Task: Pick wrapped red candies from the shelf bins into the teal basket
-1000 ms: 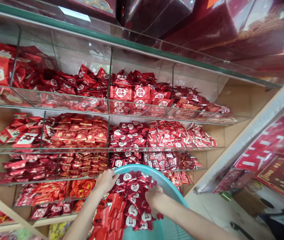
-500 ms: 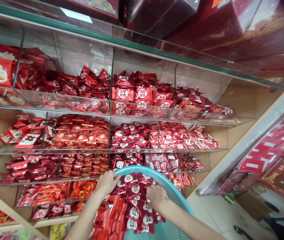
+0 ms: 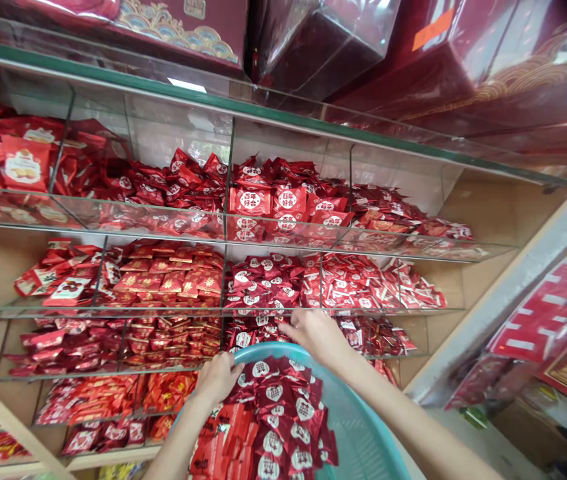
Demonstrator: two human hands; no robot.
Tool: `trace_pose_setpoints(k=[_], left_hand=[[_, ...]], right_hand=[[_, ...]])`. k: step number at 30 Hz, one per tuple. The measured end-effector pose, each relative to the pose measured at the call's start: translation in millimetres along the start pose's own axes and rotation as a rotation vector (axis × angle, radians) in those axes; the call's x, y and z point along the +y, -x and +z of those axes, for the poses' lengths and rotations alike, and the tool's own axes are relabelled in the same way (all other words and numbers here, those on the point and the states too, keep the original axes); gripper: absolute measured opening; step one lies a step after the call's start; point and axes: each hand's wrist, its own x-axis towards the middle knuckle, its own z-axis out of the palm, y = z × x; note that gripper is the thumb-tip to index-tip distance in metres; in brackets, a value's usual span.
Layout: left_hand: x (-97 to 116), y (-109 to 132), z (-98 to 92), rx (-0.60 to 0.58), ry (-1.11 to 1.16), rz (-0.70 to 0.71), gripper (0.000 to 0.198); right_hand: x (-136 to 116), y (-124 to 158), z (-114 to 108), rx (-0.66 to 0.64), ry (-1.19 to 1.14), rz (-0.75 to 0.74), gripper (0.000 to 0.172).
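Note:
A teal plastic basket (image 3: 363, 407) stands in front of me, tilted toward the shelves. Inside it lie dark red candy packets (image 3: 283, 427) with white round labels, and brighter red packets (image 3: 223, 437) with black lettering. My left hand (image 3: 218, 377) is closed around the basket's rim on its left side. Over the far rim, my right hand (image 3: 319, 337) reaches toward the shelf with its fingers slightly apart and bent; nothing shows in them. Just behind its fingertips is a pile of dark red packets (image 3: 253, 330) like those in the basket.
Glass-fronted shelves (image 3: 163, 310) hold several compartments of red wrapped sweets. Thin glass dividers (image 3: 229, 170) separate them. Large dark red boxes (image 3: 183, 33) stand on top. To the right are a shelf side panel (image 3: 503, 287) and hanging red packages (image 3: 538, 320).
My right hand has risen from the packets inside the basket, up and over the far rim toward the shelf. My left hand stays on the rim. The view has shifted slightly.

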Motion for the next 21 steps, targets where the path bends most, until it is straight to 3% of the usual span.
trace_pose_setpoints(k=[3,8,11,16,19,21], left_hand=[[-1,0,1.1,0.001,0.001,0.002,0.034],[-2,-2,2.7,0.013,0.016,-0.001,0.034],[-3,-2,3.7,0.010,0.025,-0.010,0.035],[-4,-1,3.8,0.023,0.049,0.003,0.034],[-4,-3,3.4,0.021,0.108,-0.014,0.035],[-3,-5,3.6,0.006,0.206,-0.018,0.035]], right_hand=[[-20,-46,-13,0.139,-0.243,-0.035,0.028],[-46,-105,9,-0.073,-0.580,0.189,0.043],[-51,-122,25,-0.117,-0.799,0.291,0.038],[-48,-115,19,-0.053,-0.973,0.246,0.021],[-33,-87,0,-0.015,-1.075,0.159,0.019],[-17,-59,-10,-0.060,-1.178,0.035,0.025]])
